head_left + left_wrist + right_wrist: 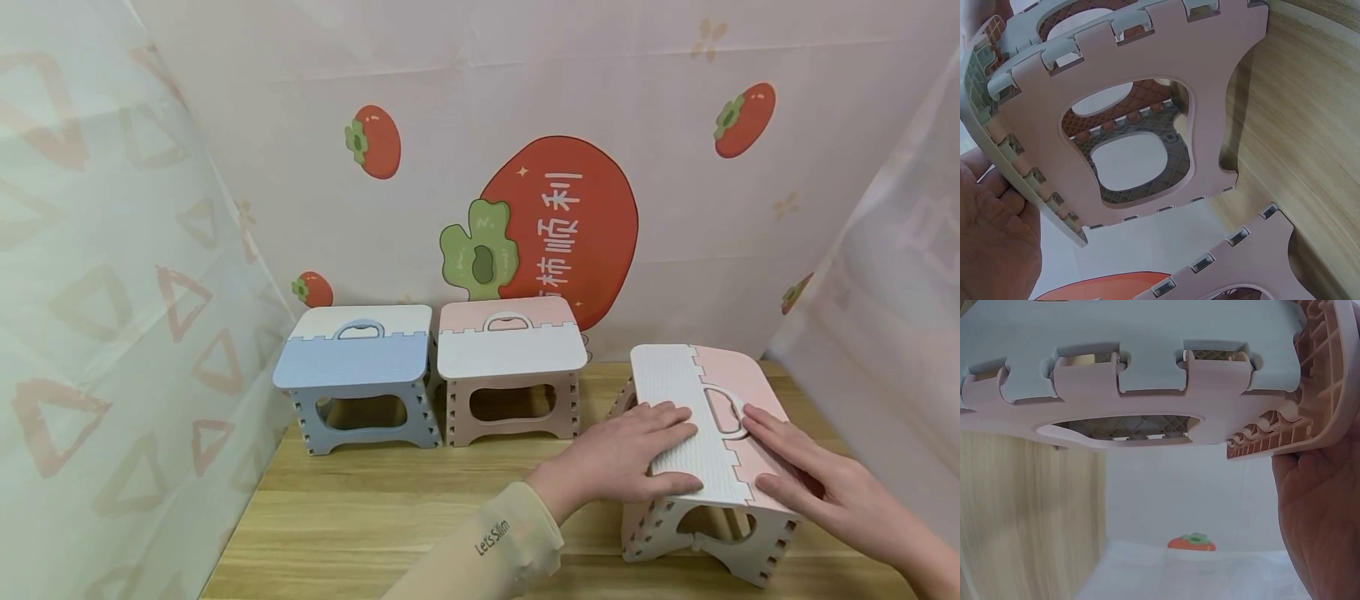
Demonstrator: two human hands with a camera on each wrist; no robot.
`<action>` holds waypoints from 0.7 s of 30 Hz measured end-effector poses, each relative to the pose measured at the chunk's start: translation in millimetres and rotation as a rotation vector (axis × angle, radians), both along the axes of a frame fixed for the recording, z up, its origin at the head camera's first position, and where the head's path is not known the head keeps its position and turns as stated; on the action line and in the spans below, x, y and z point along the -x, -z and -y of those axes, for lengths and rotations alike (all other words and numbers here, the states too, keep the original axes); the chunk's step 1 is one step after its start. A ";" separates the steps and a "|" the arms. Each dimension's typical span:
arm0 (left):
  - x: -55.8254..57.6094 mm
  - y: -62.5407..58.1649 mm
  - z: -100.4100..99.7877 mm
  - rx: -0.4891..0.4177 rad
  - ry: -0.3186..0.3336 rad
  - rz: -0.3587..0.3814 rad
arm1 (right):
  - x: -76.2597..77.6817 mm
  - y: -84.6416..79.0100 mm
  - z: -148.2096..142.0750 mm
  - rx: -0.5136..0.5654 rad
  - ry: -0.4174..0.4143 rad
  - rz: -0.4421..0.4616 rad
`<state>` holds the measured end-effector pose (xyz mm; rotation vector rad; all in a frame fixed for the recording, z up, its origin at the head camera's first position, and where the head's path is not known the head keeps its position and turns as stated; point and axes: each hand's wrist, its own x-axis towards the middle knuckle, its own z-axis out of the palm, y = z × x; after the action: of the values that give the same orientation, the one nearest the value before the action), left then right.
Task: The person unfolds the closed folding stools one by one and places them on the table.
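Note:
A pink-and-white folding stool (675, 392) stands unfolded at the right of the table in the head view, turned at an angle. My left hand (637, 454) lies on the white half of its top, fingers extended. On the pink half rests my right hand (832, 479), its fingertips beside the carry handle (731, 412). Neither hand curls round anything. From the left wrist, the stool's pink side panel (1210, 75) shows its oval opening, with the left hand (997, 237) at the top's edge. In the right wrist view the right hand (1322, 506) meets the ribbed pink edge (1338, 381).
Behind on the left stand two more unfolded stools: a blue-and-white stool (352, 362) and another pink-and-white stool (510, 354), side by side. All stand on a wood-grain table (337, 517). A printed cloth backdrop (300, 167) encloses the back and both sides.

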<state>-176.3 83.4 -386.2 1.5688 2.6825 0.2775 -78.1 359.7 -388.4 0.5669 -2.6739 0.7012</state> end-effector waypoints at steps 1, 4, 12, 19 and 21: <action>0.0 0.0 0.0 0.000 0.000 0.000 | 0.0 0.2 -0.2 -0.001 0.001 -0.001; 0.0 -0.1 0.0 0.002 -0.002 0.001 | 0.2 0.7 -0.5 -0.004 0.002 -0.005; 0.4 -1.3 -0.4 0.009 -0.009 -0.002 | 2.4 -1.5 0.1 -0.015 0.005 0.001; -0.9 -3.1 -1.8 0.037 -0.008 0.011 | 2.3 -3.9 0.7 -0.016 0.021 0.025; -1.3 -3.3 -1.8 0.039 -0.008 0.016 | 2.4 -3.8 0.8 -0.017 0.026 0.030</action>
<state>-175.0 85.1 -382.9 1.5397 2.6659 0.2351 -80.5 358.9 -384.6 0.5295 -2.7120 0.6852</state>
